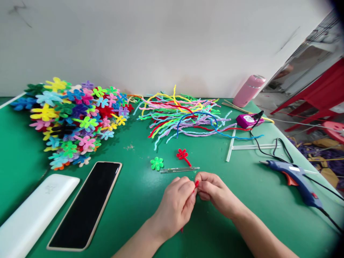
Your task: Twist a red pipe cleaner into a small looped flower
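My left hand and my right hand meet over the front of the green table, fingers closed in a pinch. Between their fingertips shows a short bit of red pipe cleaner; most of it is hidden by the fingers, and a red end pokes out below my left hand. Just beyond the hands lies a clear pen. A red pipe-cleaner flower with a short stem rests behind the pen. To its left sits a green pipe-cleaner flower.
Many colourful pipe-cleaner flowers pile up at the left, loose pipe cleaners at the back. A phone and white power bank lie left. At right are a glue gun, glue sticks, a purple box and a pink bottle.
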A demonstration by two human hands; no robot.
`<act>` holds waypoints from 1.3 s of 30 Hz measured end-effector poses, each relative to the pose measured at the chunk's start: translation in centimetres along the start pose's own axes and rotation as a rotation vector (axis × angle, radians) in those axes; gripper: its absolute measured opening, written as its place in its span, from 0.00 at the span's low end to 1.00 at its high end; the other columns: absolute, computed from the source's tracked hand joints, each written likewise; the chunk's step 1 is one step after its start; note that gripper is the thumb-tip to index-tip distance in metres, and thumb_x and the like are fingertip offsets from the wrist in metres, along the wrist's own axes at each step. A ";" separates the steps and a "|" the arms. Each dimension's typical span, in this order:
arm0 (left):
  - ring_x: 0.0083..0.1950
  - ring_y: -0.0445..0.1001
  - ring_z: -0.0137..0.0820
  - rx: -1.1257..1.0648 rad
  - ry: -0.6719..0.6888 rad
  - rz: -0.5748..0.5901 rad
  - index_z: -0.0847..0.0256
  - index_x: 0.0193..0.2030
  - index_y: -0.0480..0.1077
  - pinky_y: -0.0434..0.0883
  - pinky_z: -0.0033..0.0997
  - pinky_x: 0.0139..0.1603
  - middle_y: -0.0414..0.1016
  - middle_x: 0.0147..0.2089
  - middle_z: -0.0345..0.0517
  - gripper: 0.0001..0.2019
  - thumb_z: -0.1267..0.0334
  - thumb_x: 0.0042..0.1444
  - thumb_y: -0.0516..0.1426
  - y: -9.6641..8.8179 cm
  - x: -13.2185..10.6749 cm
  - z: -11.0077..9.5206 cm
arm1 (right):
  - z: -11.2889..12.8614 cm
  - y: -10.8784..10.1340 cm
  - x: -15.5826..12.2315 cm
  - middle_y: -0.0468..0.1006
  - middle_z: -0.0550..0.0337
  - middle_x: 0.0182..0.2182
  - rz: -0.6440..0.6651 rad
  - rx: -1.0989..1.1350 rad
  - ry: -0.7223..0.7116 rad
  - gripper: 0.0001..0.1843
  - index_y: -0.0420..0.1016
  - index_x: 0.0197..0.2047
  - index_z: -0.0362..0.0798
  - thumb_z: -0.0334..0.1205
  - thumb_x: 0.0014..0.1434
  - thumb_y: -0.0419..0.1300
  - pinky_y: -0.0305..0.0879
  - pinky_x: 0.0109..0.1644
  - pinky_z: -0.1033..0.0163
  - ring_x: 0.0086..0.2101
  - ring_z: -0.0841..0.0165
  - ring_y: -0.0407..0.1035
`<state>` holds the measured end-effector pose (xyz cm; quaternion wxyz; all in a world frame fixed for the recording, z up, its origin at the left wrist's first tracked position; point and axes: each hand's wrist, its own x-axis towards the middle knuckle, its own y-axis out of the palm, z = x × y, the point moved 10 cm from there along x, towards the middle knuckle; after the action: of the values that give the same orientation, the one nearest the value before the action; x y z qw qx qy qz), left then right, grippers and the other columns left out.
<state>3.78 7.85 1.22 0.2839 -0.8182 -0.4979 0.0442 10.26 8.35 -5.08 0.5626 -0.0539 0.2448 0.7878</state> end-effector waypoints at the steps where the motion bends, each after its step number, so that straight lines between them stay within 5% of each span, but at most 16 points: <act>1: 0.27 0.59 0.27 -0.086 -0.100 -0.018 0.61 0.25 0.60 0.59 0.27 0.29 0.60 0.25 0.40 0.10 0.68 0.58 0.47 -0.1 0.1 1.0 | 0.5 -0.3 0.0 0.53 0.72 0.14 -0.041 -0.039 -0.044 0.12 0.61 0.23 0.45 0.42 0.53 0.55 0.41 0.21 0.70 0.17 0.78 0.44; 6: 0.21 0.61 0.24 -0.731 -0.548 -0.007 0.62 0.27 0.63 0.60 0.25 0.24 0.63 0.21 0.37 0.11 0.59 0.57 0.50 1.7 -0.7 4.7 | 2.7 -0.6 -0.3 0.65 0.67 0.18 -0.146 -0.123 -0.225 0.14 0.62 0.26 0.45 0.45 0.55 0.56 0.53 0.24 0.70 0.20 0.76 0.59; 12: 0.30 0.66 0.28 -1.182 -0.550 0.004 0.65 0.28 0.68 0.63 0.27 0.34 0.70 0.26 0.44 0.14 0.61 0.59 0.48 2.6 -0.5 3.9 | 2.3 -0.4 -0.5 0.71 0.64 0.16 -0.107 -0.095 -0.180 0.15 0.59 0.26 0.47 0.47 0.58 0.53 0.59 0.24 0.67 0.19 0.72 0.66; 17: 0.27 0.62 0.24 -1.118 -0.670 -0.010 0.64 0.27 0.67 0.60 0.25 0.31 0.66 0.23 0.38 0.08 0.63 0.53 0.57 3.1 -1.5 5.5 | 2.2 -0.6 -0.5 0.69 0.64 0.18 -0.110 -0.214 -0.176 0.16 0.63 0.26 0.45 0.48 0.57 0.55 0.59 0.27 0.68 0.22 0.73 0.64; 22: 0.28 0.63 0.23 -1.237 -0.650 -0.146 0.65 0.26 0.67 0.60 0.25 0.33 0.65 0.24 0.37 0.06 0.67 0.50 0.58 2.4 -1.3 5.8 | 3.3 -1.1 -0.8 0.60 0.66 0.20 -0.164 -0.308 -0.266 0.15 0.64 0.28 0.45 0.49 0.58 0.53 0.54 0.26 0.70 0.22 0.75 0.55; 28: 0.28 0.63 0.23 -1.183 -0.625 -0.276 0.64 0.24 0.67 0.60 0.24 0.31 0.66 0.24 0.36 0.07 0.67 0.51 0.58 1.3 -1.2 6.1 | 3.5 0.4 -1.1 0.66 0.64 0.23 -0.087 -0.484 -0.277 0.11 0.67 0.32 0.45 0.45 0.55 0.56 0.55 0.26 0.69 0.23 0.74 0.57; 31: 0.25 0.62 0.22 -1.131 -0.627 -0.246 0.64 0.25 0.65 0.60 0.23 0.28 0.66 0.22 0.35 0.07 0.66 0.52 0.57 1.3 -1.2 6.0 | 3.7 0.5 -1.1 0.70 0.62 0.23 -0.126 -0.568 -0.292 0.10 0.68 0.29 0.45 0.44 0.56 0.55 0.57 0.27 0.68 0.23 0.73 0.60; 39: 0.18 0.58 0.20 -1.031 -0.694 -0.085 0.63 0.23 0.62 0.56 0.22 0.21 0.64 0.17 0.35 0.09 0.64 0.52 0.55 2.0 -1.2 5.7 | 1.7 0.2 -0.5 0.65 0.63 0.22 0.021 -0.321 -0.111 0.15 0.64 0.26 0.44 0.47 0.56 0.55 0.55 0.28 0.68 0.24 0.73 0.58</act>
<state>2.69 8.57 -4.82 -0.3245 -0.7675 -0.5506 0.0500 10.60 8.63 -3.31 0.5512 -0.0972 0.0847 0.8244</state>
